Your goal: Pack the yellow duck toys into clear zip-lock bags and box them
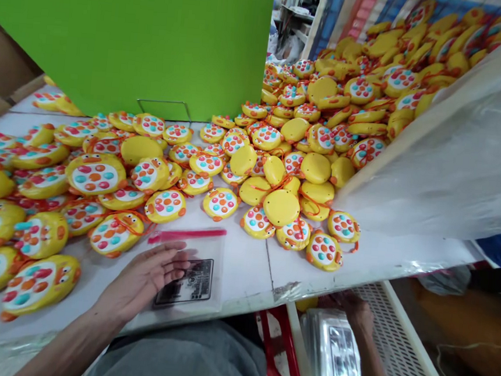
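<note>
My left hand rests on a see-through zip bag at the table's front edge, its fingers stretched out and loosely bent. The bag lies flat, with a pink zip strip and a black printed panel. My right hand reaches down at a white basket below the table edge; its fingers are dark and partly hidden. Beside it in the basket is a stack of see-through printed bags. Something yellow shows just behind that stack. Yellow duck-shaped toys with coloured dots and orange cords lie beyond my left hand.
A large heap of the same toys fills the back right, beside a whitish plastic sheet. An upright green panel stands at the back with a wire stand. A red plastic frame is under the table.
</note>
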{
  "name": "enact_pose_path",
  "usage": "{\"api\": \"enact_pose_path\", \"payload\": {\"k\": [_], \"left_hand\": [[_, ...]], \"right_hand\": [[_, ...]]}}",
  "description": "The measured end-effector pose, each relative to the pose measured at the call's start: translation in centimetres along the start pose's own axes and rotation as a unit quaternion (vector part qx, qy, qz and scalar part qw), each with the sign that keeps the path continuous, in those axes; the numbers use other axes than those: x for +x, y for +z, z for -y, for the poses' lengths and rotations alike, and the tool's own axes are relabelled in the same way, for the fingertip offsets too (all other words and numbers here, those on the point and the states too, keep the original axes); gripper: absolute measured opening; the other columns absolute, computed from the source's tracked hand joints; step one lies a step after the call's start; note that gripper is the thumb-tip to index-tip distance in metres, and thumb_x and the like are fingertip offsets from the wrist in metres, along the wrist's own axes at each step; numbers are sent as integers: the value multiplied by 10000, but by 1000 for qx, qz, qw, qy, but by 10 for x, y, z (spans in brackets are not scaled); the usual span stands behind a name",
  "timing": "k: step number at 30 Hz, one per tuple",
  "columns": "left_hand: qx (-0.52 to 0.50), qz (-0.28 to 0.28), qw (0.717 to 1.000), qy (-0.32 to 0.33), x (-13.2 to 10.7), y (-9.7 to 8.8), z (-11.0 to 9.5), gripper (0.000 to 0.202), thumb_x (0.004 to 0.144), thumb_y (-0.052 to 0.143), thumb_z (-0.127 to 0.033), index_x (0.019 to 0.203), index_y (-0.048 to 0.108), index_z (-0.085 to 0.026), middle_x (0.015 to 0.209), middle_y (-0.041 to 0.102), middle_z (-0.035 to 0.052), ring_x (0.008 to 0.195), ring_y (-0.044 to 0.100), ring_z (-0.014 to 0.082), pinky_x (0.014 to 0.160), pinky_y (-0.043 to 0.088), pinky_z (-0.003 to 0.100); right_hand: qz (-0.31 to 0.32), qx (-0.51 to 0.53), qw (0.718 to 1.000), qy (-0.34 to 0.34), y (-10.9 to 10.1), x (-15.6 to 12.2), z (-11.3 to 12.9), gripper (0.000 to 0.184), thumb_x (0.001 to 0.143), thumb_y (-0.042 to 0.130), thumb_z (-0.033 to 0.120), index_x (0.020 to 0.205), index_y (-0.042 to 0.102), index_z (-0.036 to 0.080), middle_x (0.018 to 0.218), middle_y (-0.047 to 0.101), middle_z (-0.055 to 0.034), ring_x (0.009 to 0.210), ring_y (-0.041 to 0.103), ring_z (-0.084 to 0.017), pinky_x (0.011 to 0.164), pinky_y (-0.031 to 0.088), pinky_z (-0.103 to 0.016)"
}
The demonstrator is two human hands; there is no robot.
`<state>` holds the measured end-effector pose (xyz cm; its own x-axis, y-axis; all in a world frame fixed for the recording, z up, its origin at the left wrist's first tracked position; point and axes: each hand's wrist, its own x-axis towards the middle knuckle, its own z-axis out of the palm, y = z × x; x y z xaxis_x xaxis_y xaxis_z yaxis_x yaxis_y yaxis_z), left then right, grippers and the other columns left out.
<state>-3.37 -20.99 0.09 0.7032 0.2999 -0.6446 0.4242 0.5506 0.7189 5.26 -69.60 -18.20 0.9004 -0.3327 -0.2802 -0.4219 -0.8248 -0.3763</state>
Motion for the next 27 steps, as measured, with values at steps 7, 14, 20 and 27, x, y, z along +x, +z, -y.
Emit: {"api": "enact_pose_path", "payload": {"k": [7, 14, 20, 27], "left_hand": [[68, 84, 994, 16, -6, 23, 7, 172, 697, 702, -190, 855, 667, -130, 802, 674, 89, 724, 633, 185, 632, 500, 249], [258, 225, 932, 118, -16, 65, 7, 269, 761, 638, -376, 923, 690, -167, 945, 674, 81, 805, 599, 184, 680, 433, 230], [218, 194, 943, 160, -13, 53, -8, 213, 745, 631, -341, 719, 675, -134, 598, 592, 9, 528, 495, 109, 497, 336, 197], [-43, 20, 985, 167, 3, 29, -17, 259, 661, 712, -367, 674, 599, -134, 565, 555, -9, 498, 486, 98, 492, 373, 197]], "right_hand": [[90, 243, 965, 45, -123, -73, 31, 335, 607, 712, 475, 818, 681, 217, 759, 696, -53, 704, 650, -257, 620, 509, -326], [254, 371, 879, -158, -97, -142, 211, 257, 683, 697, 423, 728, 645, 176, 623, 579, 7, 578, 512, -127, 508, 401, -214], [358, 359, 806, -306, -43, -157, 302, 211, 738, 665, 394, 738, 642, 184, 660, 587, 15, 627, 527, -123, 577, 427, -209], [438, 375, 763, -294, -12, -184, 324, 219, 788, 617, 388, 847, 652, 181, 778, 649, -23, 740, 584, -162, 684, 461, -244]]}}
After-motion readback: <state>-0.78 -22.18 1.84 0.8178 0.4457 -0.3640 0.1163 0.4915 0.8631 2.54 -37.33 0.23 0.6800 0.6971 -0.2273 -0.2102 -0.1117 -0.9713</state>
